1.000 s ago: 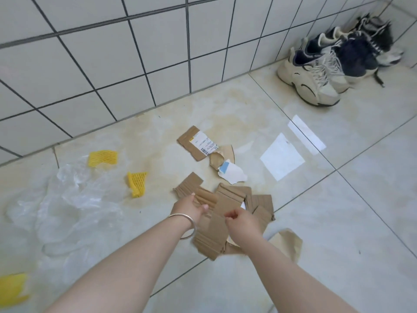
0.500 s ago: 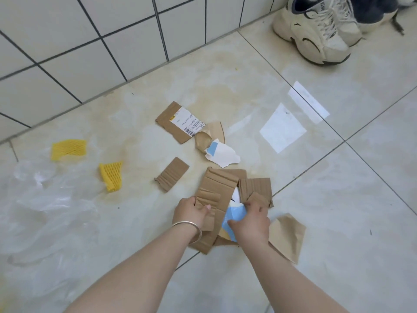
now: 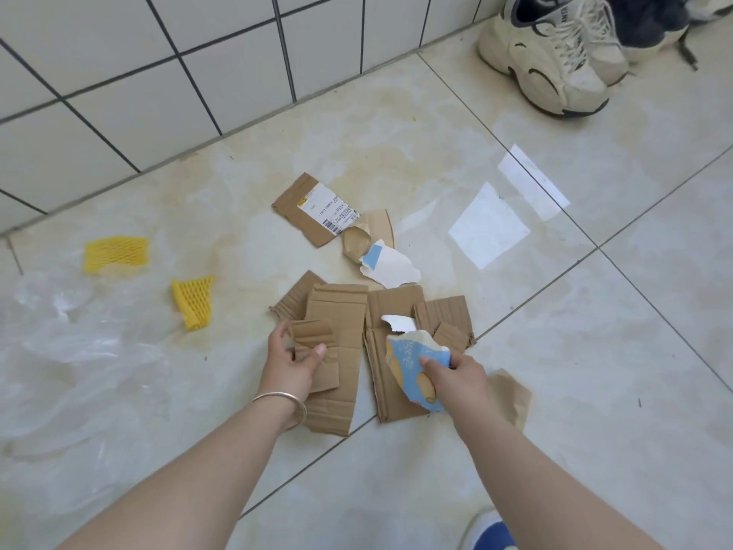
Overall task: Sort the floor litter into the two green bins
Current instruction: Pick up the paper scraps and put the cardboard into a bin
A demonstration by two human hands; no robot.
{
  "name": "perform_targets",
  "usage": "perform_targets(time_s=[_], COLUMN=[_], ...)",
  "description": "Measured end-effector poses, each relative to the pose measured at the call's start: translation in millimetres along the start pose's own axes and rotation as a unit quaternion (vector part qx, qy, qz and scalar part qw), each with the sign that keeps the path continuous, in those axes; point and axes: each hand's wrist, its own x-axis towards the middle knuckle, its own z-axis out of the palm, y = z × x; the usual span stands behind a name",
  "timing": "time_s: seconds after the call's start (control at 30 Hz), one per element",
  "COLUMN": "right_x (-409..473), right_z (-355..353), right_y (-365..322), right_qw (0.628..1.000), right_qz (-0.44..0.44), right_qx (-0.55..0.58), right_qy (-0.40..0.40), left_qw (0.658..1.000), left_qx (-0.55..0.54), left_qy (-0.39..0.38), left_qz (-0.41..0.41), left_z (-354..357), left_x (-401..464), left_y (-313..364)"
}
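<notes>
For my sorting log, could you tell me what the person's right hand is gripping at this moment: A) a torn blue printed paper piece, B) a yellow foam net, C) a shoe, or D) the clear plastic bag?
A: the right hand pinches the torn blue printed paper piece above the cardboard pieces.

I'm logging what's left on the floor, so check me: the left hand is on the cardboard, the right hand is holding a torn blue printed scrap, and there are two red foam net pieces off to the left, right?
One detail is off: the two foam net pieces are yellow, not red, as the head view shows. The rest stands: left hand on the cardboard, right hand holding the torn blue printed scrap.
</notes>
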Motion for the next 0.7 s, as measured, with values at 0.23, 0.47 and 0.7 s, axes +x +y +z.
perform_targets(time_s=[0.23, 0.47, 0.7], right_x=[15, 20, 19], right_z=[11, 17, 16], right_y=[-7, -20, -25], right_qw=[0.995, 0.995, 0.997], right_qz=[0.001, 0.021, 0.005], right_qx=[-0.011, -0.031, 0.011], right_qy=[0.103, 0.094, 0.078], left_qw=[0.994, 0.99, 0.994], left_qx=[-0.062, -0.063, -0.024], left_qy=[-0.044, -0.082, -0.067], left_qz=[-0.083, -0.096, -0.081], left_z=[19, 55, 66], left_x=[2, 2, -2], left_y=[-10, -8, -3])
